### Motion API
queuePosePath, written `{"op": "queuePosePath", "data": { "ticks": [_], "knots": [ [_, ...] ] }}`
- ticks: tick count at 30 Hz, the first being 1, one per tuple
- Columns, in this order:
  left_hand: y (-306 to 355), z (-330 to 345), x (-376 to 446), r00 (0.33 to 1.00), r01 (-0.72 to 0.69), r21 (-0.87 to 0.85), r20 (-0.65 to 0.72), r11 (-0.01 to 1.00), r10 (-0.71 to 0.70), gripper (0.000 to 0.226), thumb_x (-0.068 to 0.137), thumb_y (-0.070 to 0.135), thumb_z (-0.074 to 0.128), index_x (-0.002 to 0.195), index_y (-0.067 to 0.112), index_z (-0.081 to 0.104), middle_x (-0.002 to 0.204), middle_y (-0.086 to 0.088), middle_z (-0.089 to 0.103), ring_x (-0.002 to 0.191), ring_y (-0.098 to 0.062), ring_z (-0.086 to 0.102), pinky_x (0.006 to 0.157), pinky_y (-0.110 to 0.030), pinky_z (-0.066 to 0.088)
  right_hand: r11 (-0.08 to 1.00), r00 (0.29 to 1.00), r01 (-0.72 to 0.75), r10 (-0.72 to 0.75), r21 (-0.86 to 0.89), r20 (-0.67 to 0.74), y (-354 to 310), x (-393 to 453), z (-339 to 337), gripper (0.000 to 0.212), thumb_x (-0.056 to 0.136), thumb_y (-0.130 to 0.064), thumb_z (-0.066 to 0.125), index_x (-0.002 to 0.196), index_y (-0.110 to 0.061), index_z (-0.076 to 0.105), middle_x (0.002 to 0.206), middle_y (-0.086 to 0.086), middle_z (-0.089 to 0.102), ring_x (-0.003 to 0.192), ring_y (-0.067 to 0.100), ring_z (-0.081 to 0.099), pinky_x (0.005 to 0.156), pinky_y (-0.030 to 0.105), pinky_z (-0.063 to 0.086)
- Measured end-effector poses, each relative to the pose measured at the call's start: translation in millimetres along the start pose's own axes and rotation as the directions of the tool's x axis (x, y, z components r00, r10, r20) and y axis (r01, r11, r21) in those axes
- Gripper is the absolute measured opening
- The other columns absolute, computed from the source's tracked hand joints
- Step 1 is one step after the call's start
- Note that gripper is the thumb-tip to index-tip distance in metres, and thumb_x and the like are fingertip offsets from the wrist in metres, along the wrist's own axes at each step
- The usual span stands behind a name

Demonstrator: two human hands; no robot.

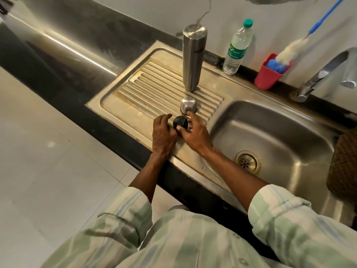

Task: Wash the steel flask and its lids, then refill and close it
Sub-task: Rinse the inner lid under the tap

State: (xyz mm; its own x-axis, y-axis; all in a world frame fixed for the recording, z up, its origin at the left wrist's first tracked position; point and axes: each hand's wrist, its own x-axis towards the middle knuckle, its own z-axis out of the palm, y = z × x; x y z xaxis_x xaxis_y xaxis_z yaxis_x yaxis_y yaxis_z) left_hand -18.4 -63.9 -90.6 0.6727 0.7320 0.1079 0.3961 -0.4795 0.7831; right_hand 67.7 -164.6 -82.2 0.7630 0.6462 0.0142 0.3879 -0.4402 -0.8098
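Head view, flask: the steel flask (193, 59) stands upside down on the ribbed drainboard (154, 89), at 12 o'clock from the hands.
Steel lid: the domed steel lid (188, 107) sits on the ribs between the flask and the hands, just at 1 o'clock from the black inner lid (180, 122).
Left hand: the left hand (163, 135) curls its fingers round the black inner lid from 9 o'clock.
Right hand: the right hand (195, 132) pinches the same lid from 3 o'clock, thumb on its near rim; one fingertip reaches up to the steel lid.
Surroundings: a plastic water bottle (237, 49) with a green cap stands on the dark tabletop (67, 74) at 2 o'clock; a red cup (270, 74) with a blue-handled brush (291, 51) beside it; the tap (320, 76) over the sink basin (270, 136) at 3 o'clock.
Writing: dark letters on the flask, partly readable as "NO"; the bottle's green label is too blurred to read.
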Motion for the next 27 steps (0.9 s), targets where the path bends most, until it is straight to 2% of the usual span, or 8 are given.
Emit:
{"op": "queuePosePath", "data": {
  "ticks": [3, 6, 9, 13, 15, 19, 23, 27],
  "knots": [
    [-3, 3, 2, 0.999, 0.012, -0.060, -0.033, 0.998, -0.014, 0.044, 0.090, 0.010, 0.043, 0.130, 0.004, 0.059, 0.129, -0.016, 0.058, 0.123, -0.027, 0.051, 0.109, -0.038, 0.042, 0.998, 0.987, 0.010, 0.001, 0.069, -0.160, -4, 7, -13, 0.045, 0.095, -0.021, 0.059, 0.136, -0.005, 0.049, 0.131, 0.013, 0.051, 0.106, 0.013, 0.055, 0.087, 0.026, 0.054],
    [-4, 4, 3, 0.999, 0.014, -0.082, -0.039, 0.997, -0.017, 0.040, 0.094, 0.008, 0.046, 0.132, 0.004, 0.057, 0.130, -0.015, 0.058, 0.123, -0.026, 0.051, 0.110, -0.033, 0.039, 0.999, 0.974, 0.013, -0.004, 0.038, -0.227, -6, 27, -22, 0.039, 0.094, -0.017, 0.055, 0.132, -0.008, 0.052, 0.131, 0.011, 0.050, 0.108, 0.016, 0.053, 0.090, 0.036, 0.054],
    [-6, 4, 5, 0.999, 0.005, -0.090, -0.042, 0.996, -0.009, 0.037, 0.098, 0.013, 0.047, 0.133, 0.005, 0.056, 0.129, -0.015, 0.057, 0.121, -0.027, 0.053, 0.108, -0.041, 0.044, 0.990, 0.990, 0.045, -0.062, -0.137, -0.124, -3, 52, -23, 0.057, 0.087, -0.005, 0.056, 0.143, -0.014, 0.045, 0.148, 0.011, 0.038, 0.134, 0.026, 0.040, 0.107, 0.039, 0.044],
    [-7, 6, 6, 0.999, -0.003, -0.072, -0.049, 0.997, 0.000, 0.037, 0.099, 0.016, 0.047, 0.133, 0.005, 0.056, 0.127, -0.016, 0.057, 0.117, -0.028, 0.056, 0.104, -0.046, 0.047, 0.943, 0.989, 0.124, -0.092, -0.309, 0.114, 5, 72, -23, 0.065, 0.087, -0.003, 0.057, 0.147, -0.022, 0.042, 0.158, 0.007, 0.025, 0.143, 0.027, 0.028, 0.116, 0.037, 0.033],
    [-6, 6, 7, 0.999, -0.005, -0.063, -0.047, 0.998, 0.002, 0.037, 0.099, 0.016, 0.047, 0.133, 0.005, 0.055, 0.128, -0.016, 0.056, 0.118, -0.029, 0.055, 0.104, -0.045, 0.047, 0.952, 0.983, 0.111, -0.063, -0.286, 0.171, 8, 74, -22, 0.064, 0.089, -0.004, 0.059, 0.147, -0.024, 0.043, 0.159, 0.005, 0.025, 0.143, 0.026, 0.030, 0.115, 0.034, 0.034],
    [-4, 7, 6, 0.999, -0.016, -0.055, -0.052, 0.998, 0.013, 0.037, 0.099, 0.016, 0.046, 0.133, 0.004, 0.056, 0.130, -0.017, 0.056, 0.119, -0.030, 0.054, 0.105, -0.047, 0.046, 0.951, 0.989, 0.146, -0.130, -0.273, 0.076, 6, 71, -22, 0.054, 0.088, 0.006, 0.055, 0.135, -0.021, 0.052, 0.145, 0.007, 0.040, 0.128, 0.027, 0.047, 0.096, 0.022, 0.041],
    [-5, 8, 3, 0.990, -0.025, -0.078, -0.143, 0.997, 0.014, 0.036, 0.098, 0.018, 0.047, 0.129, 0.004, 0.059, 0.127, -0.016, 0.057, 0.118, -0.031, 0.055, 0.100, -0.051, 0.049, 0.978, 0.994, 0.104, -0.105, -0.183, 0.004, 6, 54, -31, 0.060, 0.088, 0.003, 0.058, 0.144, -0.014, 0.046, 0.148, 0.010, 0.039, 0.133, 0.027, 0.042, 0.111, 0.032, 0.038],
    [10, 19, -1, 0.950, -0.175, -0.069, -0.274, 0.982, 0.150, 0.033, 0.095, 0.017, 0.050, 0.121, 0.003, 0.063, 0.115, -0.019, 0.057, 0.109, -0.029, 0.053, 0.091, -0.048, 0.052, 0.999, 0.991, 0.051, -0.052, -0.011, -0.126, 10, 33, -51, 0.066, 0.083, 0.000, 0.068, 0.143, -0.009, 0.043, 0.146, 0.011, 0.043, 0.134, 0.027, 0.042, 0.111, 0.036, 0.039]
  ]
}}
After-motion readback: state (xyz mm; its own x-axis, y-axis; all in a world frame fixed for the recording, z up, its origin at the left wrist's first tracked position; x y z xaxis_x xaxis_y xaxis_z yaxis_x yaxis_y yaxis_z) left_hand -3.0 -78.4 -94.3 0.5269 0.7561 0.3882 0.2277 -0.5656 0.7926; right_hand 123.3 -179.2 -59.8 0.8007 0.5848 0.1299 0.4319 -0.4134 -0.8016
